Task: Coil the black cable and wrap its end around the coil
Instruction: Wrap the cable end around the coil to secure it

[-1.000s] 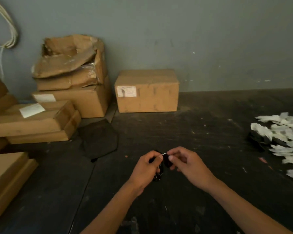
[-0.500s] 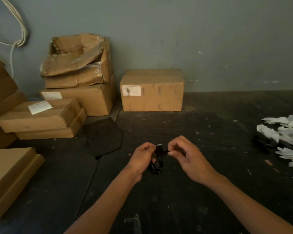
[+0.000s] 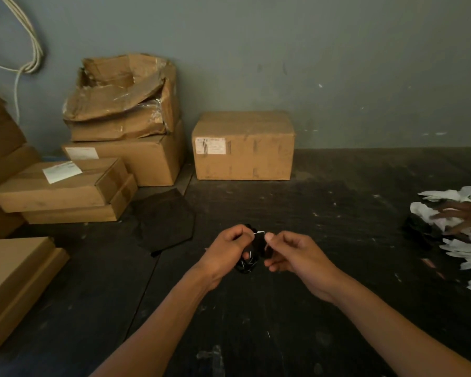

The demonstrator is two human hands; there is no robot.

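A small black cable coil (image 3: 250, 259) hangs between my two hands above the dark table, low in the middle of the head view. My left hand (image 3: 228, 250) is closed around the coil's left side, and loops stick out below its fingers. My right hand (image 3: 294, 254) pinches the black cable end with a small white tag against the coil's right side. Most of the coil is hidden by my fingers.
Cardboard boxes (image 3: 244, 145) stand against the grey wall and are stacked at the left (image 3: 65, 186). A flat black sheet (image 3: 165, 220) lies left of my hands. White paper scraps (image 3: 457, 232) are piled at the right, where another person's hand (image 3: 462, 217) reaches in.
My hands have closed together again on the coil. Another person's hand has come into view over the paper scraps at the right. The view has shifted slightly.
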